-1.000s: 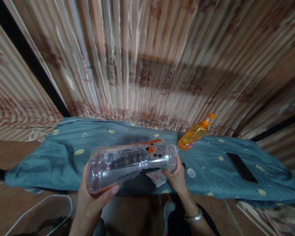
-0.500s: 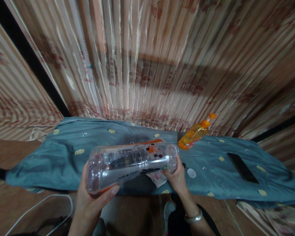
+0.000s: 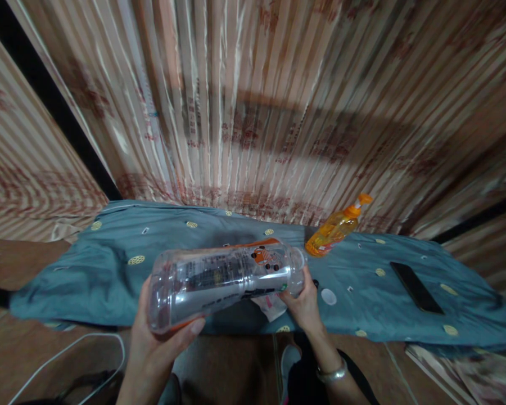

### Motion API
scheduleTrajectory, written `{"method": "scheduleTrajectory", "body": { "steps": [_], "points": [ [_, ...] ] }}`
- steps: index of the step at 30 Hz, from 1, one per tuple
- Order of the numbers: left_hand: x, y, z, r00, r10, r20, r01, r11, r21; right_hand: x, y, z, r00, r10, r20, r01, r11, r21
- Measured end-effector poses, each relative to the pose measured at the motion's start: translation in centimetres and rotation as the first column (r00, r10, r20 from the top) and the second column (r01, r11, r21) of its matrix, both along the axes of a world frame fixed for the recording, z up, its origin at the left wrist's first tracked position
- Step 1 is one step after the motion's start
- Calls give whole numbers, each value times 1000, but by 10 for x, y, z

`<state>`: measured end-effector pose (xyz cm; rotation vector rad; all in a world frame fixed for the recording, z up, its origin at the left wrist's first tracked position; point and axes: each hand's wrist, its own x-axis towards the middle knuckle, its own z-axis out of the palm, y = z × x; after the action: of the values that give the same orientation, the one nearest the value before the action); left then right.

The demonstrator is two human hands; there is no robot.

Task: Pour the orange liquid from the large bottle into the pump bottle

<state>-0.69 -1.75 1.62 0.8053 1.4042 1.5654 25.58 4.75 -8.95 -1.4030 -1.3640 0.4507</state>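
Note:
A large clear plastic bottle [image 3: 227, 278] with an orange and black printed label lies sideways in the air between my hands. My left hand [image 3: 156, 337] grips its base end, the thumb along the lower side and the other fingers hidden behind. My right hand [image 3: 303, 301] is closed round the neck end, to the right. Below the bottle, partly covered by it, a pale paper packet [image 3: 270, 307] with pink marks rests on the blue-green patterned cloth [image 3: 126, 239]. Close to my right hand lies a round white disc [image 3: 328, 297], with a small dark object [image 3: 316, 283] beside it.
An orange pump bottle [image 3: 333, 232] with yellow-orange liquid stands on the cloth at the back. A black phone [image 3: 416, 287] lies to the right. Striped curtains [image 3: 253, 129] hang behind the cloth. A white cable [image 3: 88, 336] runs across the floor at lower left.

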Motion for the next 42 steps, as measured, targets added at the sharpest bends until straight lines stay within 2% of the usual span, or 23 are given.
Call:
{"method": "scheduleTrajectory", "body": {
  "steps": [5,14,21,29,42],
  "points": [
    [-1,0,-3,1000,0,9,0,1000,17,0,0,-1,1000,-11,8,11,1000,8],
    [2,0,3,1000,-10,28,10,1000,7,0,0,-1,1000,-13,21,13,1000,6],
    [1,0,-1,1000,2,21,-3,1000,13,0,-1,-1,1000,-11,10,11,1000,-14],
    [1,1,4,1000,-7,13,7,1000,5,1,-1,-1,1000,5,-2,-5,1000,-14],
    [1,1,2,1000,-6,20,6,1000,13,0,0,0,1000,-1,-5,1,1000,-19]
  ]
}}
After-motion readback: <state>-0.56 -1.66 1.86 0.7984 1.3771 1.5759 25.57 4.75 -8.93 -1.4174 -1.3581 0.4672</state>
